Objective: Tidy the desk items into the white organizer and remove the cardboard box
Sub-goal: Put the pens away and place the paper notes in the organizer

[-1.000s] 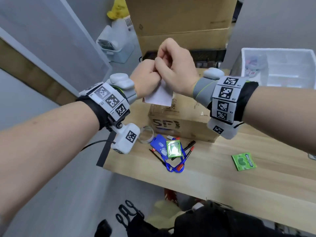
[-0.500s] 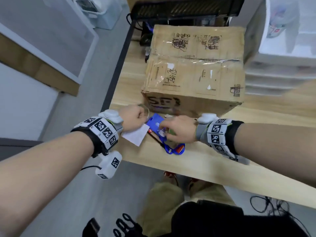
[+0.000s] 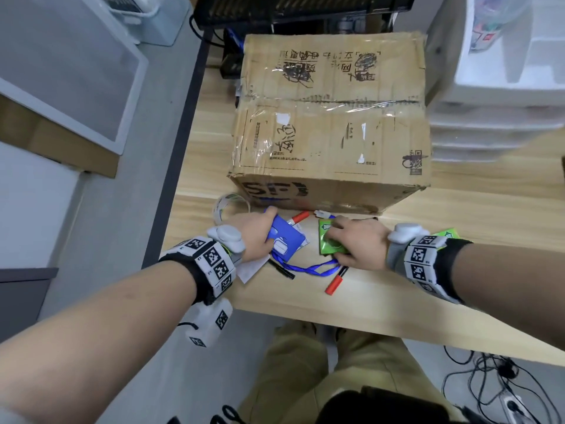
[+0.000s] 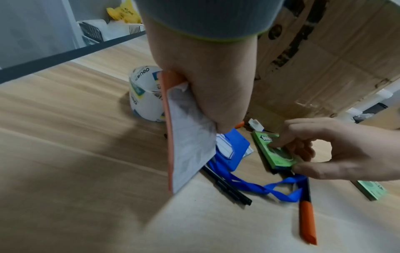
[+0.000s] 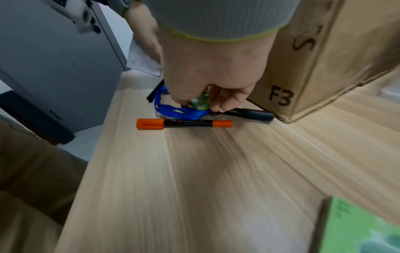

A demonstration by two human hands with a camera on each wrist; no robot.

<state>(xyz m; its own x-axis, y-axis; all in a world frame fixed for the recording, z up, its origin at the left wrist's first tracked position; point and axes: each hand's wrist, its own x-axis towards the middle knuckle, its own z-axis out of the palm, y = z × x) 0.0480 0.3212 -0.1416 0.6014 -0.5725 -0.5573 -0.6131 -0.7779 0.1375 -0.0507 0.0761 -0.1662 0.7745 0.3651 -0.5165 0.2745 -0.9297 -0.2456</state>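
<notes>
My left hand (image 3: 253, 232) grips a white note pad (image 4: 188, 137) with an orange edge against its palm. Its fingertips rest on the blue badge holder (image 3: 286, 240), which lies on the desk (image 3: 397, 301). My right hand (image 3: 357, 240) pinches a green gum pack (image 3: 330, 240) between thumb and fingers, low over the desk; the right wrist view shows the pack (image 5: 200, 102) under the fingers. Just behind both hands stands the taped cardboard box (image 3: 330, 117). The white organizer (image 3: 504, 71) is at the back right.
A tape roll (image 3: 227, 206) stands left of the box. A blue lanyard (image 3: 312, 267), a black pen (image 3: 281, 270) and an orange marker (image 3: 336, 281) lie by the hands, with another marker (image 3: 298, 217) near the box. A second green pack (image 3: 448, 234) lies to the right.
Both hands came down from in front of the box to the desk. The right hand let go of the pad and moved to the green pack; the left hand now lies on the badge holder.
</notes>
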